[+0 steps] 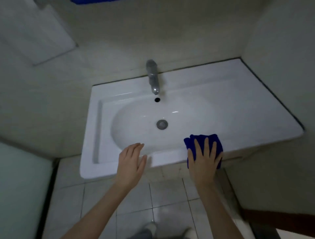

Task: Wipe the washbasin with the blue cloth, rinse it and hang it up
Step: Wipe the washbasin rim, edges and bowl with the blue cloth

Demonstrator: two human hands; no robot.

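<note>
A white washbasin is set in the corner, with an oval bowl, a metal drain and an overflow hole. A chrome tap stands at its back edge, and no water runs from it. The blue cloth is bunched on the basin's front rim at the right. My right hand lies flat on the cloth, fingers spread, pressing it onto the rim. My left hand hovers over the front rim near the middle, fingers together and holding nothing.
Walls close the basin in at the back and right. A white panel hangs on the left wall. Something blue shows at the top edge. A frosted pane stands at the lower left. Below is tiled floor.
</note>
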